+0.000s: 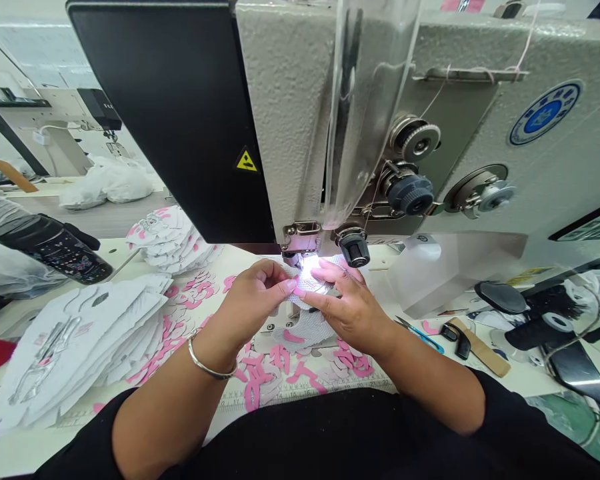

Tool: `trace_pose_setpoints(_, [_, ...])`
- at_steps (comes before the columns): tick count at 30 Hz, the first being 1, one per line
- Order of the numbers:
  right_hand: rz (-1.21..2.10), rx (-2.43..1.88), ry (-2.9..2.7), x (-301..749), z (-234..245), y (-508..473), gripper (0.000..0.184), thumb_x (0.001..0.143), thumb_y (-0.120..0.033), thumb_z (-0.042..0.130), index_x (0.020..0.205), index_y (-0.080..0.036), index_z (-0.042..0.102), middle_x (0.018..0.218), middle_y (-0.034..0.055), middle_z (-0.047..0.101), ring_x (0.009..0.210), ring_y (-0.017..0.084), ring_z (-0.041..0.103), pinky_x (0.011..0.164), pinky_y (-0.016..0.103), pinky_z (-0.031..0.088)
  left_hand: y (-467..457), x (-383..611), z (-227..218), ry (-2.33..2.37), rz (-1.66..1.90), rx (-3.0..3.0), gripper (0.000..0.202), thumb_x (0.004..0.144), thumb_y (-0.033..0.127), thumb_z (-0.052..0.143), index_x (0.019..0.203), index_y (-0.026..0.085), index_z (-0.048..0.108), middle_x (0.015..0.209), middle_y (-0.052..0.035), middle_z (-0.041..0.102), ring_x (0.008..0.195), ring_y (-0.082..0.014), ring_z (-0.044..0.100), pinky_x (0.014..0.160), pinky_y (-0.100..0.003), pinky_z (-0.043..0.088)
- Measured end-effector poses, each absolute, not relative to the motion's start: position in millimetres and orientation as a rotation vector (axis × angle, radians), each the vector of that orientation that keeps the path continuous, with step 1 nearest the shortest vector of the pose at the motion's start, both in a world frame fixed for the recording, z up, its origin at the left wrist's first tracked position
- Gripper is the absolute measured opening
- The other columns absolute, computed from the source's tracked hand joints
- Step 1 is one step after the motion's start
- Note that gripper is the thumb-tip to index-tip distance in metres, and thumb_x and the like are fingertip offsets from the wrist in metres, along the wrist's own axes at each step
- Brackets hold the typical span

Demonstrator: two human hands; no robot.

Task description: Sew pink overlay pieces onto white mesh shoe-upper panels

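Under the lit needle area of a sewing machine (287, 100) lies a piece of white mesh fabric (310, 327) with a pink patch (294, 336) on its near part. My left hand (255, 297) pinches the fabric's left edge between thumb and forefinger, close to the presser foot (293, 259). A bit of pink shows at those fingertips, too small to make out. My right hand (353, 303) rests on the right side of the fabric with fingers spread. The needle tip is lost in glare and behind my fingers.
Loose pink cutouts (257, 373) litter the table around the fabric. Stacks of white pieces (80, 347) stand on the left, beside a black tumbler (55, 247). Blue-handled scissors (427, 337), a brown strip (480, 347) and a black thread spool (540, 331) lie on the right.
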State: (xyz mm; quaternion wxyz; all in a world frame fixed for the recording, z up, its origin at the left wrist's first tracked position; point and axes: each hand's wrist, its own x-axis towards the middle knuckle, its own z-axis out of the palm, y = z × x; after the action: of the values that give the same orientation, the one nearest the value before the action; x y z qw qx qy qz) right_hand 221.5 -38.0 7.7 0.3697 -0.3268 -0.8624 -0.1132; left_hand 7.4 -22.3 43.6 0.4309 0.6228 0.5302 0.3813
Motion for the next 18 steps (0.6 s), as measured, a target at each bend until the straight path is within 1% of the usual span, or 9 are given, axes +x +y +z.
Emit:
trace_pose_setpoints(4, [-0.279, -0.836, -2.195, 220.2, 7.0, -38.2, 0.038, 0.092, -0.01, 0.052, 0.121, -0.031, 0.064, 0.127, 0.0097, 0.057, 0.125, 0.022, 0.053, 0.111, 0.053, 0.037, -22.6, 7.1, 42.6, 1.307, 0.946, 1.548, 0.029, 0.079, 0.046, 0.069, 0.078, 0.021, 0.056, 0.065, 0.0029, 0.052, 0.055, -0.0109, 0.048, 0.048, -0.023, 0.04])
trace_pose_setpoints(10, [-0.239, -0.857, -2.178, 219.1, 8.3, -38.3, 0.035, 0.093, -0.011, 0.052, 0.118, -0.031, 0.066, 0.126, 0.0086, 0.059, 0.124, 0.021, 0.054, 0.11, 0.053, 0.037, -24.1, 8.6, 46.0, 1.222, 0.952, 1.465, 0.028, 0.077, 0.043, 0.071, 0.077, 0.02, 0.056, 0.063, 0.0031, 0.049, 0.054, -0.0106, 0.046, 0.047, -0.022, 0.037])
trace_pose_setpoints(14, [-0.215, -0.859, -2.16, 218.1, 8.7, -38.4, 0.033, 0.093, -0.012, 0.053, 0.116, -0.031, 0.067, 0.125, 0.0083, 0.059, 0.123, 0.02, 0.055, 0.11, 0.052, 0.039, -24.4, 9.6, 49.5, 1.172, 0.96, 1.437, 0.023, 0.077, 0.037, 0.07, 0.075, 0.018, 0.057, 0.068, 0.0016, 0.052, 0.056, -0.0097, 0.046, 0.049, -0.022, 0.039])
trace_pose_setpoints(18, [-0.205, -0.858, -2.145, 217.3, 7.6, -37.5, 0.033, 0.093, -0.011, 0.053, 0.114, -0.031, 0.068, 0.124, 0.0079, 0.06, 0.122, 0.02, 0.055, 0.11, 0.052, 0.039, -24.2, 9.0, 49.8, 1.196, 0.955, 1.449, 0.025, 0.077, 0.038, 0.071, 0.075, 0.018, 0.058, 0.07, 0.0008, 0.054, 0.057, -0.0099, 0.047, 0.051, -0.023, 0.041])
